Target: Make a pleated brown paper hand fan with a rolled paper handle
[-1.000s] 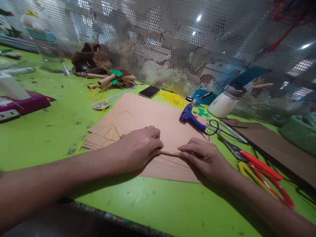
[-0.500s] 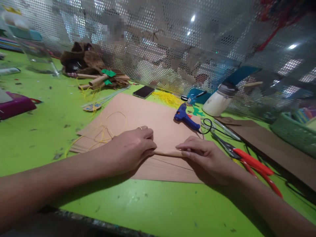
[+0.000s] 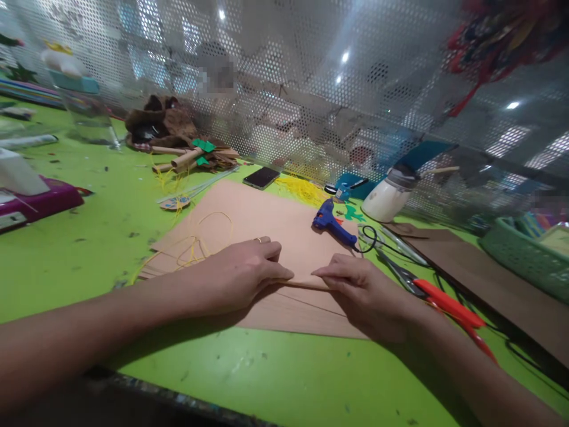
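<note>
A tan paper sheet [image 3: 262, 219] lies on top of several similar sheets on the green table, its near edge turned up into a thin roll. My left hand [image 3: 244, 273] is closed over that edge, fingertips pressing on it. Just to the right, my right hand [image 3: 355, 279] pinches the same edge between thumb and fingers. Thin yellow string [image 3: 194, 252] lies in loose loops on the sheet beyond my left hand. A blue glue gun [image 3: 331, 222] rests on the sheet's far right part. Both palms are hidden.
Orange-handled scissors [image 3: 448, 302] and a black cord lie right of my right hand. Behind stand a phone [image 3: 261, 177], yellow raffia [image 3: 300, 190], a white bottle [image 3: 389, 196] and paper rolls [image 3: 186, 157]. At far right is a green basket [image 3: 524, 255], near brown board [image 3: 471, 267].
The camera view has shifted a little. My left fingers have stretched slightly rightward along the rolled edge, closer to my right fingertips. Both hands stay on the paper.
</note>
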Motion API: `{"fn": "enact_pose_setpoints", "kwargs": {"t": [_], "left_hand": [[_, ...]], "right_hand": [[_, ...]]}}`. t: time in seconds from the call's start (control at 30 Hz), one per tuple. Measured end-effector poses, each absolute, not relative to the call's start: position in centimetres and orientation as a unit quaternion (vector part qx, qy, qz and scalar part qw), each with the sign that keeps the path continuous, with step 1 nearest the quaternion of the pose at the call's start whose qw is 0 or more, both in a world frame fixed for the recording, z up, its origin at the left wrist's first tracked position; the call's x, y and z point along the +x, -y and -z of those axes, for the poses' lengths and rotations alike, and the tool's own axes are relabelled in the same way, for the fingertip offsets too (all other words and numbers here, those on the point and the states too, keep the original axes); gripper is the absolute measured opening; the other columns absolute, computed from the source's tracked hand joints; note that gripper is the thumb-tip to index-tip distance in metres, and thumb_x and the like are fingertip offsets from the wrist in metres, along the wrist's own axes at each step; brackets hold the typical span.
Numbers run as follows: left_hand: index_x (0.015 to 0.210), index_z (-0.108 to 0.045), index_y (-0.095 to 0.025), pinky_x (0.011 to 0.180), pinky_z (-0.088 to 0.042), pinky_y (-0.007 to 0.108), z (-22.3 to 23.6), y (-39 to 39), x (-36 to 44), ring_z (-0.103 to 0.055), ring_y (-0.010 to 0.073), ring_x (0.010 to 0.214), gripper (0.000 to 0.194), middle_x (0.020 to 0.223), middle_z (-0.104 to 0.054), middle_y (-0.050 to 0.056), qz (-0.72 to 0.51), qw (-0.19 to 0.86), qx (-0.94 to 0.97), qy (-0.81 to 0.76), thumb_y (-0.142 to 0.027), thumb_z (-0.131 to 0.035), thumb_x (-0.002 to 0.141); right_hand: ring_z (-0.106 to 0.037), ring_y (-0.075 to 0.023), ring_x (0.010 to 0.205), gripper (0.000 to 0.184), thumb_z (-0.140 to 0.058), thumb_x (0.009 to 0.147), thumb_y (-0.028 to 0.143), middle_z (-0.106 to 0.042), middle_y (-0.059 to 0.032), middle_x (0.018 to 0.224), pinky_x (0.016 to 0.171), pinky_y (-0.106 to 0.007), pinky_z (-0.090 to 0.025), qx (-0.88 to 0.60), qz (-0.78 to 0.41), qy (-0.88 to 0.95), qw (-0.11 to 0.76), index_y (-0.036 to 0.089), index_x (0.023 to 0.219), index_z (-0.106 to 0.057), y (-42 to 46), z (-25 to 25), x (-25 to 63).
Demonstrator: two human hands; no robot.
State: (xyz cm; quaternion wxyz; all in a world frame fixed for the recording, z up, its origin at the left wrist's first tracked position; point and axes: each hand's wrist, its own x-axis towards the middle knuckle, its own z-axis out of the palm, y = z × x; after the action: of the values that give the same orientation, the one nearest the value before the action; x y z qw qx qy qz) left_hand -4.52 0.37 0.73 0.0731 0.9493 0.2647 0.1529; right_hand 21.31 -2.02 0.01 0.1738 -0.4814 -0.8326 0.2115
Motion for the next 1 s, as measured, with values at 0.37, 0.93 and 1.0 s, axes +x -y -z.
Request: {"fn": "enact_pose_setpoints", "kwargs": {"t": [0.37,0.93,1.0], "left_hand": [[0.078,-0.066,-0.017,0.066,-0.036,0.029,-0.5,-0.7,-4.6,-0.048,0.0172,0.077,0.033,0.080,-0.053,0.005,-0.153,0.096,0.944,-0.278,-0.022,-0.039,0.098],[0.106,-0.068,-0.026,0.063,-0.034,0.028,-0.5,-1.1,-4.7,-0.045,0.0155,0.072,0.029,0.077,-0.051,0.003,-0.165,0.107,0.954,-0.226,-0.028,-0.040,0.099],[0.102,-0.069,-0.025,0.064,-0.034,0.029,-0.4,-1.2,-4.7,-0.045,0.0161,0.072,0.029,0.076,-0.051,0.003,-0.164,0.098,0.956,-0.222,-0.027,-0.040,0.099]], "right_hand": [[-0.051,-0.0154,0.072,0.030,-0.040,0.100,0.030,-0.052,-0.0012,0.080,0.064,-0.030,-0.040,-0.488,-0.152,0.844,0.159,0.025,0.093,-0.069,3.3,-0.1,20.8],[-0.054,-0.0171,0.080,0.029,-0.041,0.100,0.024,-0.057,-0.0064,0.092,0.070,-0.032,-0.047,-0.454,-0.174,0.853,0.186,0.023,0.114,-0.066,2.8,0.6,21.7],[-0.053,-0.0194,0.085,0.028,-0.042,0.099,0.022,-0.059,-0.0087,0.096,0.073,-0.035,-0.047,-0.436,-0.136,0.869,0.192,0.021,0.116,-0.065,2.9,0.8,21.6]]}}
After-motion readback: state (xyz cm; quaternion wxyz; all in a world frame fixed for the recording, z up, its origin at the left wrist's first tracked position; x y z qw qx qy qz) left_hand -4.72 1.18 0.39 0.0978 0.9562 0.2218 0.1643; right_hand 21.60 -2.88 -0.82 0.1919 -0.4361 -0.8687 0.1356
